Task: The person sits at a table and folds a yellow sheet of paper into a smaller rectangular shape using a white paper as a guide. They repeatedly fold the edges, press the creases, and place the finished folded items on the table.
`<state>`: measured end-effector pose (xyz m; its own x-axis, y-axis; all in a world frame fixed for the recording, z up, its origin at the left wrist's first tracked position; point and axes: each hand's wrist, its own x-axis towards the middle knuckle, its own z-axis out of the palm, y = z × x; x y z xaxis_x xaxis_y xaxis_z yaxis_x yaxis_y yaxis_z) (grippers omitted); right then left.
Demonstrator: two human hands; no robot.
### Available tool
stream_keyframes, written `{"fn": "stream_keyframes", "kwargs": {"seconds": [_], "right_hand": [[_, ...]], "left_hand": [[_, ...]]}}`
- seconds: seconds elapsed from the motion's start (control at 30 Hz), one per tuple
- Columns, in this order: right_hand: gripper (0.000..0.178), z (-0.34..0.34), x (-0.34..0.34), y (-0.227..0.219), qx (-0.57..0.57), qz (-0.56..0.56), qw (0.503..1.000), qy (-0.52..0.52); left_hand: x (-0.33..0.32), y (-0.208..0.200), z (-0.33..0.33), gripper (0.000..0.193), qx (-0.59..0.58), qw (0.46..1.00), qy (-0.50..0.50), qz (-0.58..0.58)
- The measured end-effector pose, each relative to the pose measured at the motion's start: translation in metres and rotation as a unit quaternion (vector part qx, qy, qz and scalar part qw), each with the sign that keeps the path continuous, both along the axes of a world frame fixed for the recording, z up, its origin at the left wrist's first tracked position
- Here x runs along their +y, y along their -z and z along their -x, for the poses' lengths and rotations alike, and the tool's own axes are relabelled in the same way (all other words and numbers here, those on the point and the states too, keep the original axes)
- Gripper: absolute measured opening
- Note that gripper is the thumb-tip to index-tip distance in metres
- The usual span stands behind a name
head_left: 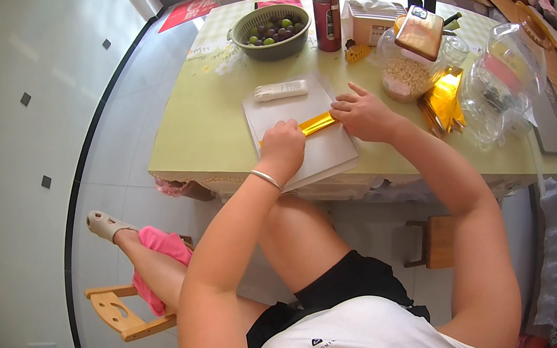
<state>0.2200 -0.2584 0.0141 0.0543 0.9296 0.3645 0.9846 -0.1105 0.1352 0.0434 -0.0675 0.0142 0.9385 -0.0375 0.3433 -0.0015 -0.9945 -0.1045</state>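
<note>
A narrow strip of shiny gold foil [316, 124] stretches between my hands, low over a white board or stack of paper [323, 155] at the table's near edge. My left hand [282, 145] is closed around its left end, with the fingers curled over. At the other end my right hand [363, 115] pinches the foil, its index finger pointing away. A small white oblong pack [281, 90] lies on the far part of the white board. To the right, more gold foil sheets [445, 105] lie fanned out near a clear jar of pale grains [407, 77].
On the far side of the table [204, 124] stand a green colander of dark and green fruit [271, 31], a dark red thermos [327, 15] and a tissue box [374, 19]. A clear plastic bag [504, 88] sits at the right. A wooden stool [439, 241] is below the table.
</note>
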Motion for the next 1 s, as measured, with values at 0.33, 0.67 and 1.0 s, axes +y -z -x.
{"fn": "stream_keyframes", "kwargs": {"seconds": [0.33, 0.67, 1.0], "right_hand": [[0.029, -0.003, -0.002, -0.006, 0.094, -0.005, 0.994, 0.052], [0.028, 0.005, -0.015, 0.013, 0.042, -0.041, 0.998, -0.026], [0.010, 0.000, -0.002, 0.001, -0.023, -0.014, 0.999, -0.034]], "left_hand": [[0.002, -0.003, 0.014, 0.014, -0.017, 0.996, -0.006, 0.086], [-0.004, 0.001, 0.022, 0.025, -0.017, 0.996, -0.018, 0.091], [-0.003, -0.008, 0.021, 0.023, 0.007, 0.992, -0.037, 0.123]]}}
